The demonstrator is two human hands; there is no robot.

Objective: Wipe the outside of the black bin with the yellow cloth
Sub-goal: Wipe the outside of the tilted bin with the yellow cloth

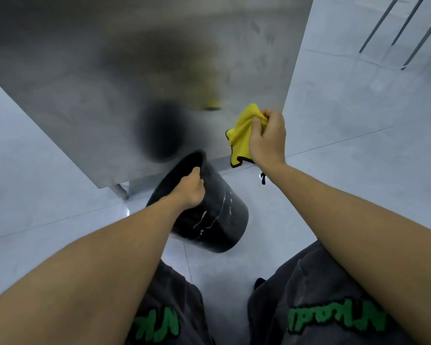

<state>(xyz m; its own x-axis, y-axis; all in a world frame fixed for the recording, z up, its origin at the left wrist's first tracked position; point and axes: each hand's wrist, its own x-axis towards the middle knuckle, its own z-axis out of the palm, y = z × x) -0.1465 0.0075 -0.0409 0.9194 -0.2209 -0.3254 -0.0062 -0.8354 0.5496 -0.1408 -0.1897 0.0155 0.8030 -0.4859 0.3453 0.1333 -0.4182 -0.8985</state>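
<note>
The black bin is tilted on the pale floor, its open mouth turned away from me towards a steel panel. White streaks run down its outer wall. My left hand grips the rim at the top, thumb inside the mouth. My right hand is raised to the right of the bin, clenched on the yellow cloth, which hangs bunched with a black edge and does not touch the bin.
A brushed steel cabinet side stands just behind the bin and reflects it and the cloth. Its metal foot rests on the tiled floor. Thin chair or table legs stand at the far right. My knees in dark shorts are below.
</note>
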